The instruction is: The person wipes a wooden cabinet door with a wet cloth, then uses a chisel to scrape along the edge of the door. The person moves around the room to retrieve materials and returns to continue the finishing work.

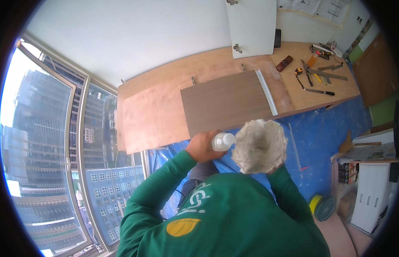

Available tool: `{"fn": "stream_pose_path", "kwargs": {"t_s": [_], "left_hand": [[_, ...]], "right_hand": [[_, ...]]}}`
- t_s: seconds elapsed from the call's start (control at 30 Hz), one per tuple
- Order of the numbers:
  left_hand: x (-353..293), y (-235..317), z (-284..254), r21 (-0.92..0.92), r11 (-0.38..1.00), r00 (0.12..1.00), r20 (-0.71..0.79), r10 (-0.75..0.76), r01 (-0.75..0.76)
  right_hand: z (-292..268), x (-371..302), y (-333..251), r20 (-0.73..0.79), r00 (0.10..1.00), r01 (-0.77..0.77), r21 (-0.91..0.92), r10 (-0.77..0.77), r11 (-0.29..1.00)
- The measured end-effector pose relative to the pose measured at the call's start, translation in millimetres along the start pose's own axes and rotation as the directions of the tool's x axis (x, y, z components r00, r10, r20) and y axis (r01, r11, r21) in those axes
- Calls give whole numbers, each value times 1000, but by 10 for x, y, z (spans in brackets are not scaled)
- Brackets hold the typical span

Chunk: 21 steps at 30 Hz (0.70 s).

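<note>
A clear plastic bottle with a white cap (226, 138) is gripped by my left hand (202, 146), its fingers wrapped round the side. Just to its right, in front of my chest, is a whitish, rough bundle (259, 147) with a crumpled rim and a hollow, shadowed middle; whether it is a rag or a bag I cannot tell. My right hand (272, 170) supports it from below, mostly hidden behind it. Beyond both hands a brown wood-grain panel (225, 103) lies on the bench, with a metal strip (266, 92) along its right end.
The plywood bench (150, 107) runs along the wall. Pliers (307, 73), a tape measure (298, 71) and other tools lie at its right. A white door panel (253, 30) leans behind. Blue sheeting (311, 137) covers the floor; a tub (323, 207) stands right. Windows (40, 150) fill the left.
</note>
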State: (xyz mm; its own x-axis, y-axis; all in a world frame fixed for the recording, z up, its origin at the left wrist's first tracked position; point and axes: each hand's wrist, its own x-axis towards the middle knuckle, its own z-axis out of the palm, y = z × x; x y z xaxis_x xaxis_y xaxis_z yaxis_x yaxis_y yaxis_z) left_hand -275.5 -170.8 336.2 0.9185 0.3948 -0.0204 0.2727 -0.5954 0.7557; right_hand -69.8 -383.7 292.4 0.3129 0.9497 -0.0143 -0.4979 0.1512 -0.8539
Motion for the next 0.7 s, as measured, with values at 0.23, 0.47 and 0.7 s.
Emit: {"fn": "stream_pose_path", "kwargs": {"t_s": [0.23,0.47,0.7], "left_hand": [[1048,-1794,-595,-225,966,991,40,-125,131],[2959,-3776,-1432,-222,960,889,-385,-246,169],[4423,-5240,-1936,-81,962,826,-497,-266,261]], "right_hand": [[240,214,282,-350,935,187,351,-56,917],[677,483,604,-818,574,307,265,45,914],[1114,734,817,-813,578,537,315,-70,782]]}}
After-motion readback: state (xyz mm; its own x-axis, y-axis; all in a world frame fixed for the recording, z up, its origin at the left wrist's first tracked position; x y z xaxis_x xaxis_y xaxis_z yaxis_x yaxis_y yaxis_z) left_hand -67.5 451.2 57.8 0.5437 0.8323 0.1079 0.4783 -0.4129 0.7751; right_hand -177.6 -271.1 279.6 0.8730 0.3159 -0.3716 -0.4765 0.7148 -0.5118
